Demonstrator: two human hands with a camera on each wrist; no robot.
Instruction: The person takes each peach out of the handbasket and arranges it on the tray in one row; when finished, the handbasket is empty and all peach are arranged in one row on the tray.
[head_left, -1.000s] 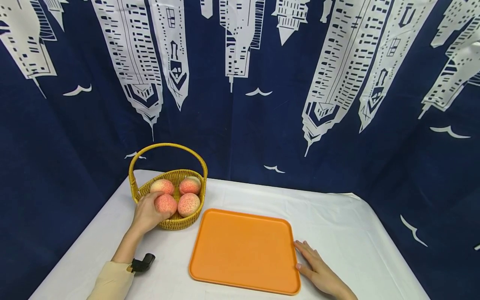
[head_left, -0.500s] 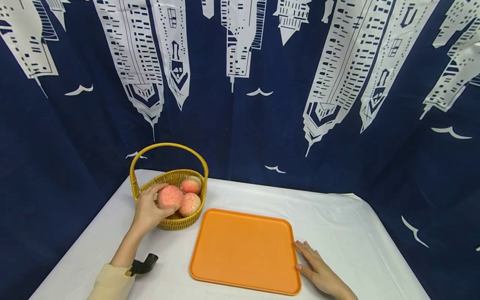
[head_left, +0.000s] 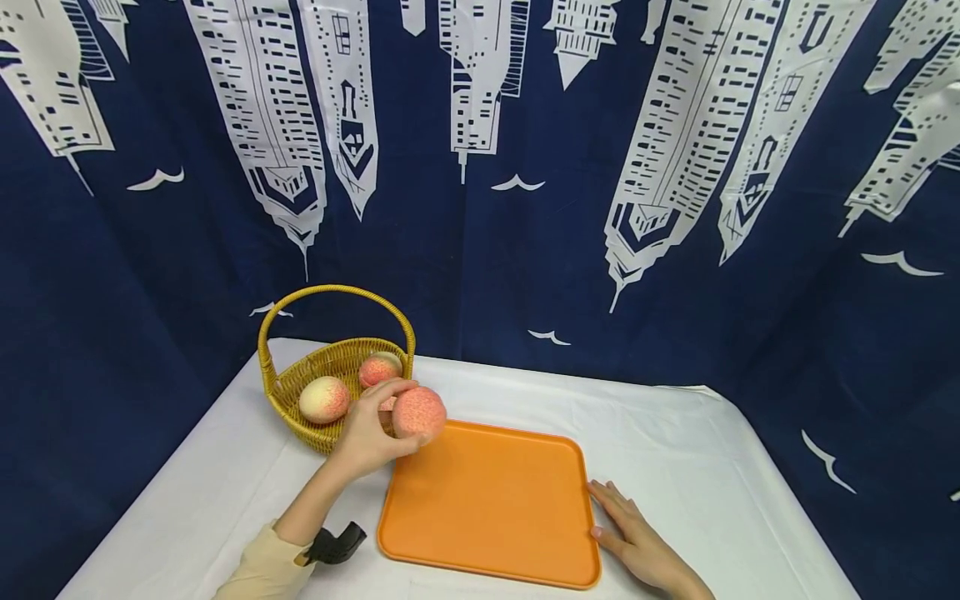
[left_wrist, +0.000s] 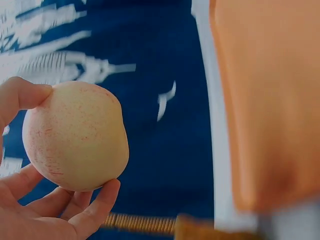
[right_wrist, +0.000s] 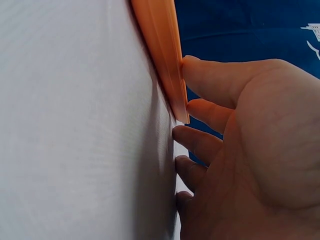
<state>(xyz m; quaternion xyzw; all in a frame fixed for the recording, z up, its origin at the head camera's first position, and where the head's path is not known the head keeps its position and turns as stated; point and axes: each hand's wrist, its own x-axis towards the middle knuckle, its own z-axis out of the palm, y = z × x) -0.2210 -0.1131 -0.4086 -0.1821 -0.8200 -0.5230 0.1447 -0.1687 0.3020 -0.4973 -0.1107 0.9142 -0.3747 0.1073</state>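
Note:
My left hand (head_left: 372, 435) pinches a pink peach (head_left: 419, 413) between thumb and fingers, above the left rim of the orange tray (head_left: 491, 504). In the left wrist view the same peach (left_wrist: 75, 136) shows a pale yellow side with red speckles. The yellow wicker basket (head_left: 300, 423) stands behind and left of that hand. Inside it lie a yellow-pink peach (head_left: 325, 400) and another peach (head_left: 379, 369); a third is mostly hidden behind my fingers. My right hand (head_left: 640, 543) lies at the tray's right edge, thumb and index fingertip touching the rim, fingers extended.
A white cloth (head_left: 712, 467) covers the table. Behind it hangs a dark blue curtain (head_left: 450, 250) with white buildings and birds. The basket's tall arched handle (head_left: 337, 289) rises over its opening. A black strap device (head_left: 335, 544) sits on my left wrist.
My left hand has lifted a peach from the basket and carried it right, to over the tray's edge. A yellow-pink peach sits lower in the basket than before. The right hand stays put.

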